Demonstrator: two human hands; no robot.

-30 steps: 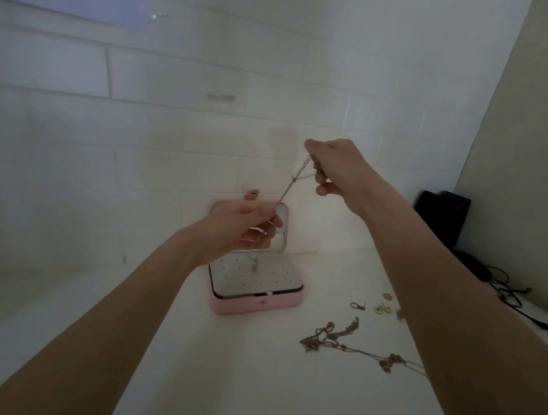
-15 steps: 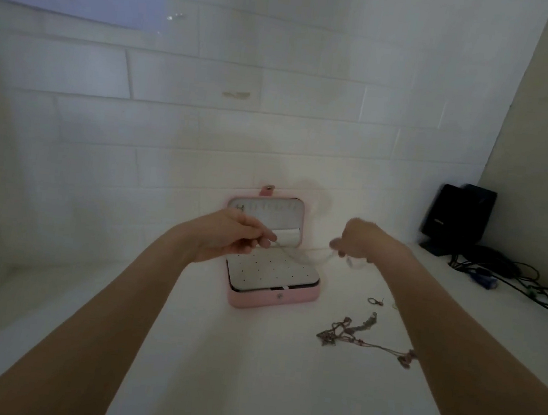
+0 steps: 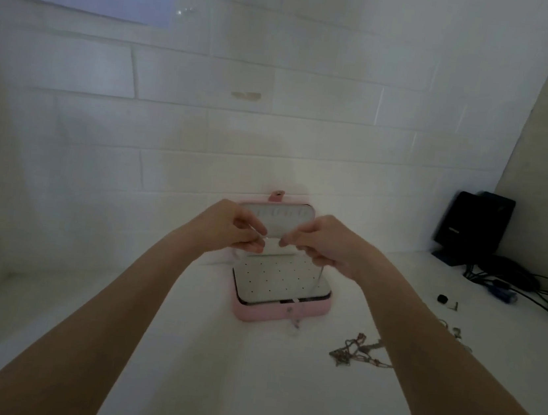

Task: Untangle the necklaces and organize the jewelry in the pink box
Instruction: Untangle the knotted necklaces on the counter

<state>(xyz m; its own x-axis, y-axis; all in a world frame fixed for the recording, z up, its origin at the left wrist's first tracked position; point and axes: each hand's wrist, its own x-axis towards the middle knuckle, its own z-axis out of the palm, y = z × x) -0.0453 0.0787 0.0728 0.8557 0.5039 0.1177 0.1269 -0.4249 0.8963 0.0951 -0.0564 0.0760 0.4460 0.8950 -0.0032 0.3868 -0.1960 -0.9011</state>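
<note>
Over the open pink box (image 3: 278,313), both hands raised close together in front of its upright lid. L hand (image 3: 232,226) w/ fingers curled, thumb and forefinger pinched; R hand (image 3: 325,243) the same, fingertips facing L's, narrow gap between. A thin chain (image 3: 320,275) hangs from the R grip down toward the box's dotted white insert; too fine and blurred to tell whether the L grip holds the same chain. Box sits on white counter (image 3: 177,368) against tiled wall, lid leaning back, pink tab at top. Tangled necklaces (image 3: 356,352) lie on counter to R of box, apart from it, partly hidden by R forearm. Small jewelry bits (image 3: 451,327) further R. Black device (image 3: 474,225) and cables (image 3: 524,290) in far R corner.
</note>
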